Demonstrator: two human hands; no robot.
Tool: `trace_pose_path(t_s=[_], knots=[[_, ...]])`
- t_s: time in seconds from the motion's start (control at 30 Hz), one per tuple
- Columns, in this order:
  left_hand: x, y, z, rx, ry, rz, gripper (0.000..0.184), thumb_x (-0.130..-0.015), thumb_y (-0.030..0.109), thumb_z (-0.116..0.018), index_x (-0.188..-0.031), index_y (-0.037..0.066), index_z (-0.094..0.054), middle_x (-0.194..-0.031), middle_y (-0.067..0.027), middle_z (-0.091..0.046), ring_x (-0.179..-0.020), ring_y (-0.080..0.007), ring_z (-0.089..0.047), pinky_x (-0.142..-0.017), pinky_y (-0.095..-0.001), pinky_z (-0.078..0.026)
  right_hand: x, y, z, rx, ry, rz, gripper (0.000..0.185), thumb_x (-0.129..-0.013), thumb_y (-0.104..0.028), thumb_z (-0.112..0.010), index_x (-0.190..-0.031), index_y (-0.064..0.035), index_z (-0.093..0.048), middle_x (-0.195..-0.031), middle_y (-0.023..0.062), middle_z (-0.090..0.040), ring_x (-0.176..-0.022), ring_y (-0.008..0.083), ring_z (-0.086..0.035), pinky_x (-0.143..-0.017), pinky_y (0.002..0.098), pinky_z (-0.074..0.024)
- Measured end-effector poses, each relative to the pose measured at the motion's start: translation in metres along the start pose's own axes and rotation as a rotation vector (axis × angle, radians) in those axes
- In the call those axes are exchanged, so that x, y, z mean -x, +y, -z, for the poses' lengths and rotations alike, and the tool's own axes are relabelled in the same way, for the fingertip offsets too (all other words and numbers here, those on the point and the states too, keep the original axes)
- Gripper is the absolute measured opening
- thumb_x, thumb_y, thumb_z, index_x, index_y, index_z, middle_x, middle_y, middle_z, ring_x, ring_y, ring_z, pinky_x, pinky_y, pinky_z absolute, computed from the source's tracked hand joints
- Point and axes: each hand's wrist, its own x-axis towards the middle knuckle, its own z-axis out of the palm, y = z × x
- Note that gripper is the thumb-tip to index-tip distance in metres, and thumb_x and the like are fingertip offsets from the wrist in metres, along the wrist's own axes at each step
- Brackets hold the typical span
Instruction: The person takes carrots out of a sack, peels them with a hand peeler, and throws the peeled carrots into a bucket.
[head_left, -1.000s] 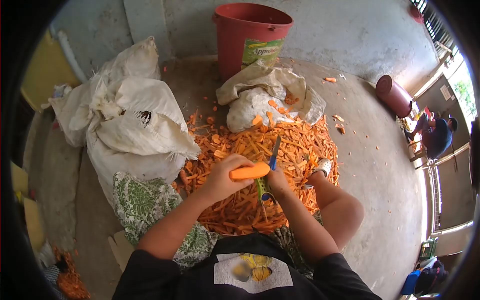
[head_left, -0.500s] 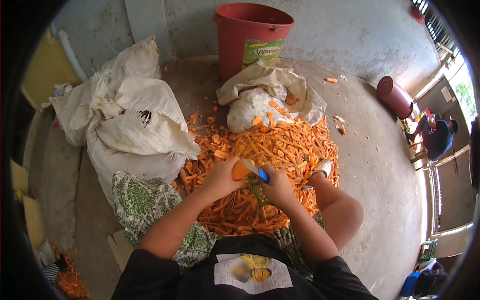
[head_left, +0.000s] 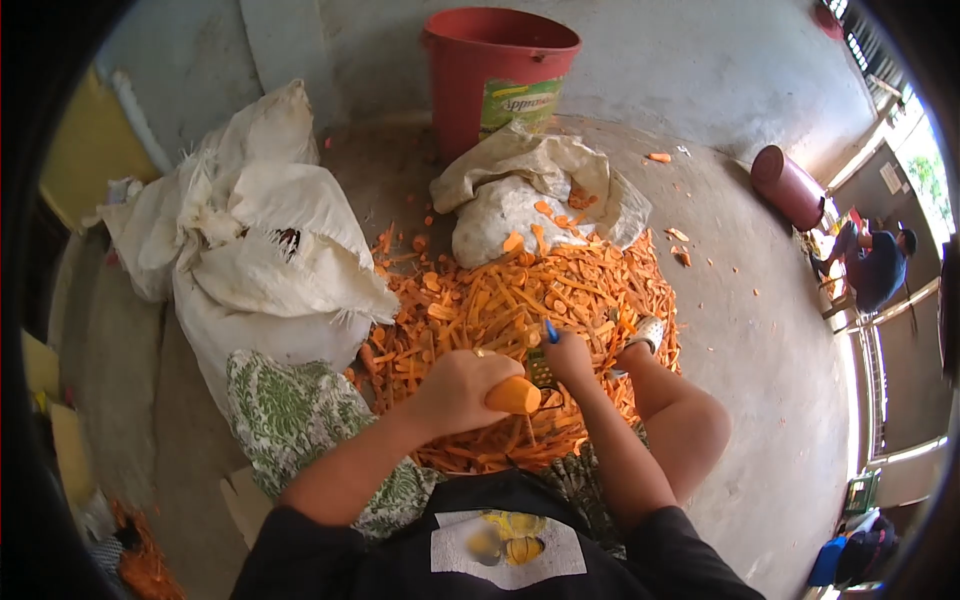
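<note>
My left hand [head_left: 465, 390] is closed around a thick, smooth orange carrot [head_left: 514, 396], its cut end pointing right. My right hand [head_left: 568, 360] grips a knife by its blue handle [head_left: 551, 331]; the blade cannot be made out. Beside the right-hand fingers is a green piece with holes [head_left: 541, 368], whose kind I cannot tell. Both hands are above a large heap of orange peelings and slices [head_left: 500, 300] between my legs.
White woven sacks [head_left: 270, 230] stand at the left, and another sack [head_left: 510, 220] lies behind the heap. A red bin [head_left: 455, 90] is by the wall. A maroon barrel [head_left: 788, 188] and a seated person [head_left: 878, 265] are at the far right.
My left hand has come nearer to my body with the carrot, which now points right. The right hand has turned, and the knife blade, visible before against the carrot, no longer shows clearly.
</note>
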Motion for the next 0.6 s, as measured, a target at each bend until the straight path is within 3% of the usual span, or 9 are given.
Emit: trace_pose_path(t_s=[0.13, 0.2, 0.27, 0.3, 0.33, 0.37, 0.6], knots=[[0.004, -0.018, 0.004, -0.167, 0.049, 0.077, 0.036, -0.058, 0.011, -0.071, -0.089, 0.009, -0.052, -0.077, -0.0091, -0.057, -0.07, -0.0272, -0.058, -0.059, -0.0344, -0.046, -0.003, 0.005, 0.015, -0.296, -0.011, -0.111, 0.027, -0.083, -0.024, -0.052, -0.08, 0.0029, -0.055, -0.062, 0.0133, -0.057, -0.055, 0.0222, -0.057, -0.05, 0.0349, -0.042], [0.005, -0.027, 0.005, -0.199, -0.02, 0.078, 0.039, -0.061, 0.013, -0.071, -0.095, 0.009, -0.051, -0.082, -0.0093, -0.054, -0.072, -0.0276, -0.057, -0.062, -0.0356, -0.045, 0.003, 0.001, 0.015, -0.661, -0.034, -0.05, 0.026, -0.085, -0.023, -0.05, -0.078, 0.0013, -0.056, -0.062, 0.0079, -0.056, -0.055, 0.0154, -0.055, -0.048, 0.0315, -0.0403], [0.009, -0.034, 0.002, -0.457, -0.147, 0.234, 0.041, -0.064, 0.018, -0.07, -0.098, 0.008, -0.049, -0.087, -0.0097, -0.052, -0.076, -0.0285, -0.056, -0.066, -0.0371, -0.044, 0.024, -0.025, 0.027, -0.559, -0.051, -0.041, 0.022, -0.087, -0.022, -0.049, -0.083, -0.0009, -0.056, -0.067, 0.0053, -0.056, -0.057, 0.0142, -0.055, -0.049, 0.0298, -0.0409], [0.012, -0.039, -0.001, -0.458, -0.148, 0.233, 0.041, -0.064, 0.018, -0.07, -0.098, 0.008, -0.049, -0.087, -0.0097, -0.052, -0.076, -0.0285, -0.056, -0.066, -0.0371, -0.044, 0.026, -0.025, 0.023, -0.879, -0.262, -0.062, 0.021, -0.087, -0.022, -0.049, -0.087, -0.002, -0.055, -0.069, 0.0047, -0.056, -0.059, 0.014, -0.055, -0.051, 0.0287, -0.0418], [0.017, -0.045, -0.005, -0.55, -0.298, 0.329, 0.043, -0.065, 0.021, -0.07, -0.099, 0.007, -0.048, -0.09, -0.01, -0.051, -0.078, -0.0292, -0.056, -0.068, -0.0381, -0.043, 0.03, -0.026, 0.02, -1.194, -0.48, -0.083, 0.02, -0.087, -0.022, -0.049, -0.091, -0.0031, -0.054, -0.071, 0.0042, -0.055, -0.061, 0.0139, -0.055, -0.053, 0.0277, -0.0427], [0.021, -0.05, -0.009, -0.639, -0.446, 0.427, 0.046, -0.065, 0.023, -0.07, -0.101, 0.007, -0.047, -0.093, -0.0103, -0.05, -0.08, -0.0299, -0.055, -0.07, -0.0391, -0.043, 0.034, -0.028, 0.018, -1.188, -0.618, -0.107, 0.021, -0.087, -0.023, -0.049, -0.097, -0.0045, -0.051, -0.076, 0.0042, -0.056, -0.063, 0.0146, -0.056, -0.057, 0.027, -0.0443], [0.034, -0.071, -0.022, -0.285, -0.552, 0.599, 0.051, -0.068, 0.029, -0.069, -0.103, 0.002, -0.044, -0.102, -0.0129, -0.048, -0.094, -0.0315, -0.052, -0.077, -0.0408, -0.042, 0.045, -0.033, -0.024, -1.133, -0.788, -0.216, 0.02, -0.087, -0.023, -0.049, -0.095, -0.0045, -0.05, -0.077, 0.0064, -0.056, -0.064, 0.0164, -0.056, -0.057, 0.0318, -0.0477]])
